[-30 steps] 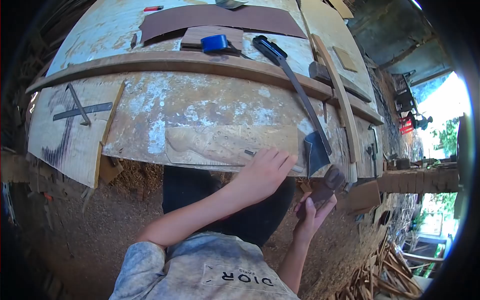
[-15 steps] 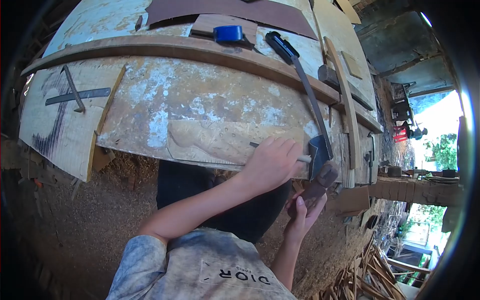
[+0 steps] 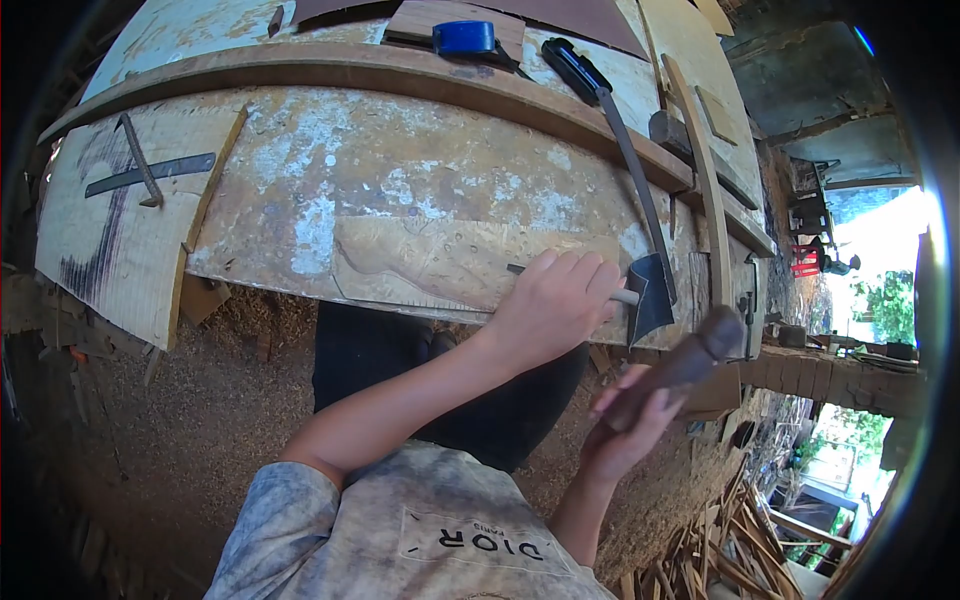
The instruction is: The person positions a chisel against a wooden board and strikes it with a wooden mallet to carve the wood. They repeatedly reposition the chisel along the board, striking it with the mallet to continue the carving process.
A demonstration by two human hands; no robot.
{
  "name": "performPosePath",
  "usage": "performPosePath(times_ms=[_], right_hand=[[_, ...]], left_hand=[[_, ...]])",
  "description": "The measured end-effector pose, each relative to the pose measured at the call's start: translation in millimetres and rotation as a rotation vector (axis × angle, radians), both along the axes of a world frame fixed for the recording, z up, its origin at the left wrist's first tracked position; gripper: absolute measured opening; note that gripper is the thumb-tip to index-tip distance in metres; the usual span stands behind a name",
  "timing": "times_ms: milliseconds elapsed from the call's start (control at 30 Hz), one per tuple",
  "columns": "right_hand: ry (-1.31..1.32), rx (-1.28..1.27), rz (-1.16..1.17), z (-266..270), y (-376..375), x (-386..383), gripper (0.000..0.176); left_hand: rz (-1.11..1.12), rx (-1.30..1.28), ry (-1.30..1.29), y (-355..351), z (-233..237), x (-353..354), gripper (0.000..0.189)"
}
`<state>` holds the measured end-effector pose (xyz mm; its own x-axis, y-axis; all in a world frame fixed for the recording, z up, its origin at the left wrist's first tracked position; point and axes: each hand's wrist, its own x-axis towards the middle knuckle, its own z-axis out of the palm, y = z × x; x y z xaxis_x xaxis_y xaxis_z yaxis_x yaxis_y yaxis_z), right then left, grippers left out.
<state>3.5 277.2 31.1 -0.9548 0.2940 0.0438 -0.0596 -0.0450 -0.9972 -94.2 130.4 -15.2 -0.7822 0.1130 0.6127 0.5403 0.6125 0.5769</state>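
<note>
My left hand (image 3: 560, 300) is closed around a chisel, whose pale handle end (image 3: 626, 297) sticks out on the right. Its dark blade (image 3: 515, 268) points left over a thin wooden board (image 3: 430, 250) with a carved, curving shape. In my right hand (image 3: 635, 415) is a dark wooden mallet (image 3: 665, 375), slightly blurred and tilted up to the right. The mallet is apart from the chisel. A curled dark sheet (image 3: 653, 298) stands just beyond the chisel handle.
On the paint-stained bench (image 3: 290, 220) lie a long wooden strip (image 3: 400, 75), a blue tape measure (image 3: 464, 38) and a black-handled saw (image 3: 625, 140). A pale board (image 3: 90, 245) at left carries a metal strip (image 3: 185, 167). Scrap wood (image 3: 715, 550) is piled lower right.
My right hand has swung the mallet up and right, away from the chisel's handle end. My left hand keeps its hold on the chisel. The view has shifted slightly.
</note>
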Motion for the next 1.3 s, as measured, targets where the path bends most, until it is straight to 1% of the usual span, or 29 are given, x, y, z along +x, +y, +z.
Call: performPosePath(times_ms=[33,67,167,300,333,433,467,567,600,700,733,833,867,967,1000,1033,1100,1200,1300], right_hand=[[-0.052,0.032,0.06,-2.2,-0.4,2.7,0.058],[-0.115,0.144,0.186,-2.1,2.2,4.0,0.058],[-0.081,0.207,0.06,1.6,12.2,-1.4,0.056],[0.246,-0.064,-0.152,10.5,19.4,-12.4,0.055],[0.292,-0.121,-0.218,11.6,14.0,-15.7,0.05],[0.287,-0.009,-0.197,1.5,-4.8,-15.8,0.043],[0.143,0.049,-0.131,-4.0,-5.4,-10.8,0.047],[-0.067,0.525,0.168,2.4,21.5,-4.5,0.049],[-0.069,0.359,0.137,6.3,29.5,-4.9,0.047],[0.263,-0.068,-0.053,24.7,35.6,-18.2,0.055],[0.304,-0.158,-0.219,31.1,23.6,-23.9,0.052],[0.14,0.085,-0.195,0.8,6.5,-13.1,0.049],[-0.031,0.341,0.068,8.4,-0.5,-6.0,0.049],[-0.192,0.335,0.195,18.4,24.8,2.4,0.055],[-0.068,0.171,0.096,21.1,27.9,-2.5,0.057],[0.058,0.055,0.041,26.3,32.8,-8.7,0.054],[0.238,-0.12,-0.136,34.5,22.8,-23.1,0.052],[0.061,0.043,-0.206,14.9,-14.0,-17.4,0.058],[-0.275,0.21,0.228,11.0,4.7,5.3,0.058]], left_hand=[[0.002,0.0,-0.001,0.0,-0.3,-0.2,0.029],[0.006,-0.003,-0.007,-0.5,0.4,-0.3,0.028],[0.009,-0.005,-0.035,-1.7,3.6,0.0,0.027],[0.012,0.013,-0.057,-0.2,4.5,-2.6,0.026],[0.014,0.024,-0.056,0.3,4.5,-3.2,0.026],[0.021,0.046,-0.046,0.5,6.3,-4.4,0.025],[0.022,0.024,-0.063,0.2,7.7,-5.6,0.025],[0.033,-0.018,-0.103,-0.7,7.4,-2.9,0.024],[0.04,-0.015,-0.095,-0.5,7.7,-3.9,0.024],[0.054,-0.012,-0.091,-0.5,7.0,-3.1,0.024],[0.055,-0.01,-0.086,-0.2,7.6,-4.3,0.025],[0.059,-0.029,-0.099,0.2,7.1,-4.0,0.025],[0.063,-0.055,-0.105,-0.2,6.8,-6.1,0.025],[0.082,-0.096,-0.13,-0.1,2.1,-5.4,0.026],[0.092,-0.09,-0.121,0.1,3.0,-4.8,0.027],[0.098,-0.086,-0.109,-0.5,3.6,-4.2,0.027],[0.094,-0.074,-0.109,-1.1,3.4,-3.7,0.026],[0.095,-0.08,-0.089,-0.6,3.3,-4.2,0.026],[0.113,-0.12,-0.089,-1.9,1.9,-2.5,0.025]])
